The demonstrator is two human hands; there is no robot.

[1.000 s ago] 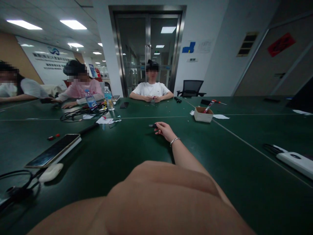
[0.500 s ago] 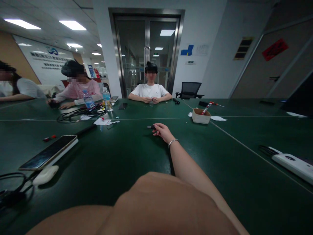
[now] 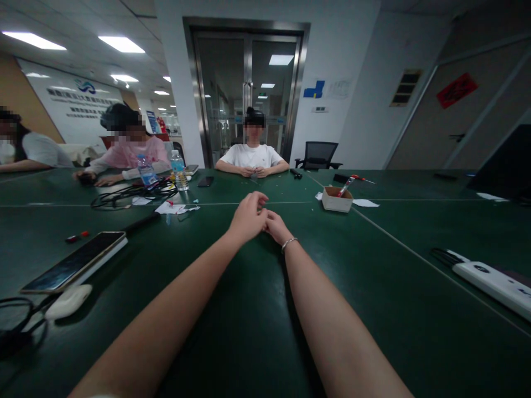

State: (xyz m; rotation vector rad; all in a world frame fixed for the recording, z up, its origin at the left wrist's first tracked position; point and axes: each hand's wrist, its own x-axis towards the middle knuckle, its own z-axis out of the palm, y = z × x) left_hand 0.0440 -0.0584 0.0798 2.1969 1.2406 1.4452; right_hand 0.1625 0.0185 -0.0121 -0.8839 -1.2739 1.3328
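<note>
My left hand and my right hand meet over the green table, fingers against fingers. The left hand is curled, its back to me, and covers whatever lies between the two. On the right, thumb and fingers are pinched together; a metal bangle circles that wrist. The small dark stick with a light tip, seen in this hand a moment earlier, is now hidden behind the fingers.
A phone and a white rounded gadget lie at left, near black cables and a water bottle. A small open box stands ahead right; a white power strip lies far right. Several people sit across.
My left hand has moved from close below the camera out to my right hand, and they now touch. The dark stick has gone out of sight behind the fingers.
</note>
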